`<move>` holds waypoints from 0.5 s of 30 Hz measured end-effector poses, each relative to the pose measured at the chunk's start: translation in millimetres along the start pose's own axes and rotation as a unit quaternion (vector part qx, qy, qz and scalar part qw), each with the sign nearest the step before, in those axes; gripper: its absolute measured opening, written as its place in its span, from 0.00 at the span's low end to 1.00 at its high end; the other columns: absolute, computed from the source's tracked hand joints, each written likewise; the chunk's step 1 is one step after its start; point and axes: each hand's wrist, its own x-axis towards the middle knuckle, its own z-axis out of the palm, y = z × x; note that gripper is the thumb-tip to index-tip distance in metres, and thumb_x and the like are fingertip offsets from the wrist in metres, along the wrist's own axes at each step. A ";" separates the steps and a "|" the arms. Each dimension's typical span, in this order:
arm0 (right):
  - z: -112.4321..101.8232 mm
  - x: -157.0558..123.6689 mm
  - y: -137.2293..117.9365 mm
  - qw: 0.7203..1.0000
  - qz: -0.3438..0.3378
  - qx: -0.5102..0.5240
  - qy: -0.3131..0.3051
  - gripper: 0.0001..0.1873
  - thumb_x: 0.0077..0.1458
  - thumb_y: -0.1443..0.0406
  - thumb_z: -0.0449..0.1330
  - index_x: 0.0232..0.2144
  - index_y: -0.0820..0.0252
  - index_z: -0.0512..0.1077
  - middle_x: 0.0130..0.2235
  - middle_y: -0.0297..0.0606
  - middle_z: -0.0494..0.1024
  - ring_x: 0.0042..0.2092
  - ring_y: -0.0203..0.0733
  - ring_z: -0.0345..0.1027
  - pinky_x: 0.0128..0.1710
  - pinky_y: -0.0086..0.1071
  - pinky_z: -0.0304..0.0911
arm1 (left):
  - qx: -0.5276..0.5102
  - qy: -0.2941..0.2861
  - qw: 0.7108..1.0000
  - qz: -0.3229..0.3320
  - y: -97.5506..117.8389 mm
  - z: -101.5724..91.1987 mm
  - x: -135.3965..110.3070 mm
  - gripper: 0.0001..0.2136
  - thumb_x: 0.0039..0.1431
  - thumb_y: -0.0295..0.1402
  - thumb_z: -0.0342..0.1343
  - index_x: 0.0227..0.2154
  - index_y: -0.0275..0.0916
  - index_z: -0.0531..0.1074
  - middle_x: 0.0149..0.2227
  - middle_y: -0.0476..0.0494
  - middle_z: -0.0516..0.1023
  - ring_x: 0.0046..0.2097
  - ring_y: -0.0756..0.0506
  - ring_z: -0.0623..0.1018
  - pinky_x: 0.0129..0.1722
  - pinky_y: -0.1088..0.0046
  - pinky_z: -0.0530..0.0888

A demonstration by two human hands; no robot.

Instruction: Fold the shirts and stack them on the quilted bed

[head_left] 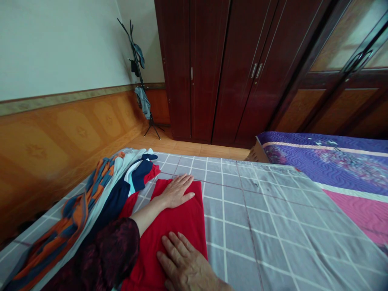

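Both my hands lie flat and open, gripping nothing: left hand (177,190) presses the far end of the red cloth (178,222), right hand (184,264) the near end. The cloth lies folded on the grey sheet (273,226). I judge it light, soft and limp, best taken by its corners or right edge. Clothes pile (112,194) touches it at 10 o'clock. Bare sheet runs from 1 to 4 o'clock, with the purple quilt (333,165) beyond at 2.

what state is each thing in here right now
red garment: laid flat on the sheet
left hand: open, palm down on the garment
right hand: open, palm down on the garment
clothes pile: loose, unfolded
wardrobe doors: shut
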 end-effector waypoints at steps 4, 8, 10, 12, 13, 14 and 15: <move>-3.1 -1.0 -0.4 0.999 0.014 0.035 -0.014 0.25 0.64 0.55 0.46 0.59 0.60 0.59 0.63 0.44 0.57 0.63 0.48 0.49 0.61 0.40 0.49 | -0.028 0.015 0.999 0.004 -19.0 -3.4 1.8 0.27 0.65 0.45 0.39 0.63 0.37 0.50 0.66 0.43 0.51 0.66 0.46 0.50 0.64 0.65 0.49; -10.6 -1.1 -2.6 0.997 0.030 0.060 -0.033 0.26 0.64 0.55 0.45 0.59 0.60 0.58 0.63 0.45 0.56 0.64 0.48 0.47 0.62 0.40 0.47 | -0.026 0.040 0.998 -0.032 -25.9 -7.8 -3.2 0.27 0.66 0.44 0.38 0.63 0.37 0.50 0.65 0.41 0.51 0.66 0.45 0.51 0.64 0.63 0.50; -12.6 -0.9 -3.2 0.996 0.032 0.067 -0.044 0.26 0.64 0.55 0.45 0.59 0.60 0.58 0.63 0.45 0.56 0.63 0.48 0.48 0.62 0.40 0.47 | -0.024 0.052 0.998 -0.039 -25.9 -7.4 -12.6 0.28 0.67 0.44 0.35 0.65 0.36 0.45 0.66 0.40 0.47 0.66 0.44 0.48 0.64 0.61 0.49; -12.6 -0.6 -2.8 0.995 0.034 0.075 -0.052 0.26 0.64 0.55 0.45 0.60 0.60 0.58 0.63 0.45 0.55 0.64 0.48 0.48 0.62 0.40 0.47 | -0.020 0.048 0.998 -0.023 -27.2 -4.1 -25.8 0.28 0.67 0.46 0.34 0.65 0.40 0.41 0.67 0.44 0.44 0.67 0.45 0.45 0.64 0.61 0.48; -12.1 -0.4 -2.2 0.995 0.035 0.080 -0.053 0.27 0.64 0.55 0.45 0.60 0.60 0.57 0.64 0.45 0.54 0.64 0.49 0.47 0.62 0.41 0.46 | -0.014 0.041 0.999 -0.017 -29.7 -1.7 -32.5 0.27 0.67 0.46 0.34 0.65 0.42 0.41 0.67 0.46 0.44 0.67 0.46 0.44 0.64 0.61 0.47; -11.6 -0.3 -1.6 0.994 0.035 0.086 -0.055 0.27 0.64 0.54 0.44 0.60 0.59 0.57 0.64 0.44 0.53 0.64 0.49 0.46 0.62 0.41 0.46 | -0.006 0.037 0.999 -0.018 -33.8 0.6 -38.6 0.27 0.67 0.47 0.33 0.65 0.43 0.41 0.67 0.47 0.45 0.67 0.46 0.45 0.64 0.60 0.47; -11.3 -0.2 -1.0 0.994 0.034 0.092 -0.056 0.27 0.64 0.54 0.44 0.61 0.59 0.56 0.64 0.44 0.52 0.64 0.49 0.44 0.63 0.42 0.45 | 0.006 0.035 0.999 -0.025 -39.8 2.6 -43.4 0.27 0.67 0.47 0.33 0.65 0.44 0.42 0.67 0.47 0.46 0.67 0.45 0.46 0.64 0.59 0.47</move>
